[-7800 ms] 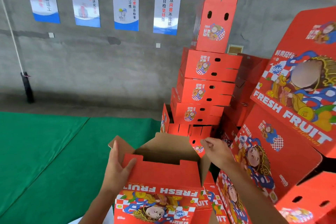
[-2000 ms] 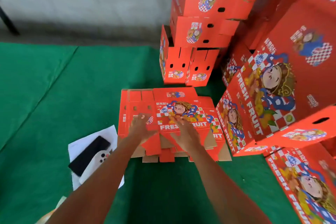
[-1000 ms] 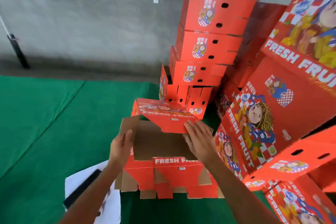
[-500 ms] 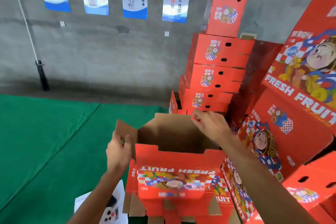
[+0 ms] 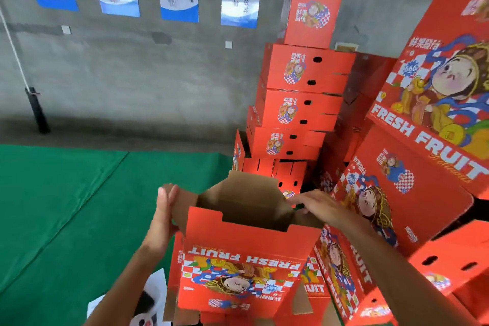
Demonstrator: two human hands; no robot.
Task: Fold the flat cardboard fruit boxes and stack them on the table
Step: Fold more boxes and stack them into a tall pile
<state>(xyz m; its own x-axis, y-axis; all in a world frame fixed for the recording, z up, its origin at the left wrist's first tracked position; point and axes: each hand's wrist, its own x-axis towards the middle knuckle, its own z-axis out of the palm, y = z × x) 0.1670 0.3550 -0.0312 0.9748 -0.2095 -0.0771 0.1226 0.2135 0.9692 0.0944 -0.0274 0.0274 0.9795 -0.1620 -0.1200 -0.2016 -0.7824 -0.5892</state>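
A red fruit box (image 5: 238, 259) stands half opened in front of me, its "FRESH FRUIT" print upside down and its brown inside (image 5: 238, 198) showing. My left hand (image 5: 164, 209) presses flat, fingers straight up, against the brown left end flap (image 5: 184, 204). My right hand (image 5: 317, 206) lies with fingers stretched out on the right end of the box, by the far corner. Under the box lies a pile of flat boxes (image 5: 315, 288). Behind it rises a stack of folded boxes (image 5: 299, 114).
Large folded boxes (image 5: 412, 193) lean in a heap along the right side. A green cover (image 5: 66, 206) spreads over the surface to the left. A white sheet with a dark device (image 5: 148, 302) lies by my left forearm. A black pole (image 5: 37, 111) stands at the grey wall.
My right hand left the top edge of the far wall and came down to the right end. My left hand flattened against the left flap. The box stands more squarely open.
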